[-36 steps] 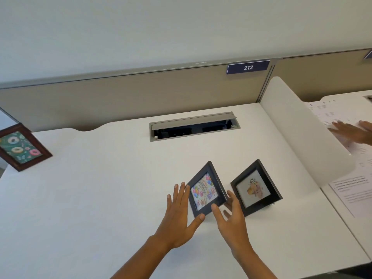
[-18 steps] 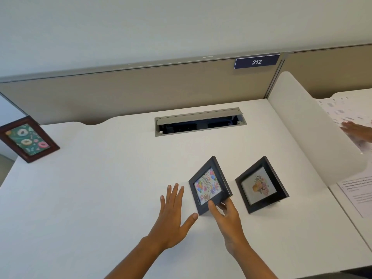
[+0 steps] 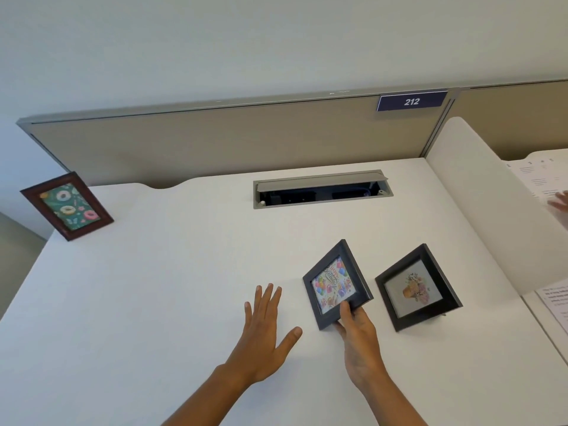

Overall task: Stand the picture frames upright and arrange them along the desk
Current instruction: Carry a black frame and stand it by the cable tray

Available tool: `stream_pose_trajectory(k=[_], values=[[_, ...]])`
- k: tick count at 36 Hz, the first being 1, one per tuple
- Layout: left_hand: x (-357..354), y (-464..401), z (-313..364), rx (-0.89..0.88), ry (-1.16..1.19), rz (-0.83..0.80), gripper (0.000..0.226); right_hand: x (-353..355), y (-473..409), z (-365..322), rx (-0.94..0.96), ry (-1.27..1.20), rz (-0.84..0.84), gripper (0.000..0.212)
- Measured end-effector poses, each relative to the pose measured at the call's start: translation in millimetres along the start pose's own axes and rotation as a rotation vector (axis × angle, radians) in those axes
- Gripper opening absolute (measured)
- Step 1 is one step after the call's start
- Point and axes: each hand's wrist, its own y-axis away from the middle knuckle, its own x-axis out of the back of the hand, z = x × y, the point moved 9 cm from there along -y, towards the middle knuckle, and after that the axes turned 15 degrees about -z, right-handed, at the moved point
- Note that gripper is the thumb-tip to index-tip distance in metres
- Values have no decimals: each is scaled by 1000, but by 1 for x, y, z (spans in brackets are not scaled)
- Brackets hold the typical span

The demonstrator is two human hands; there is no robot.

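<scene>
The head view cuts off both forearms at the bottom edge, and the right hand (image 3: pixel 358 336) hides the near corner of the balloon frame (image 3: pixel 336 284), which its thumb and fingers pinch on the white worktop (image 3: pixel 153 302). The left hand (image 3: pixel 264 330) lies spread and holds nothing. Just right of the balloon frame stands the flower frame (image 3: pixel 418 287), its prop barely visible, and the doughnut frame (image 3: pixel 67 206) stands far left; a white divider (image 3: pixel 491 216) screens another person's hand (image 3: pixel 561 202) and papers (image 3: pixel 538 179).
</scene>
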Motion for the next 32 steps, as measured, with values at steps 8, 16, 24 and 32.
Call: stream_pose_trajectory(k=[8, 16, 24, 32], values=[[14, 3, -24, 26, 151, 10, 92, -18, -10, -6, -2, 54, -34, 39], [58, 12, -60, 124, 524, 91, 75, -58, -37, -11, -5, 128, -108, 36], [116, 13, -89, 174, 672, 167, 58, -116, -70, -14, -59, 221, -243, 31], [159, -8, -120, 152, 688, 195, 53, -180, -108, -37, -58, 344, -359, 29]])
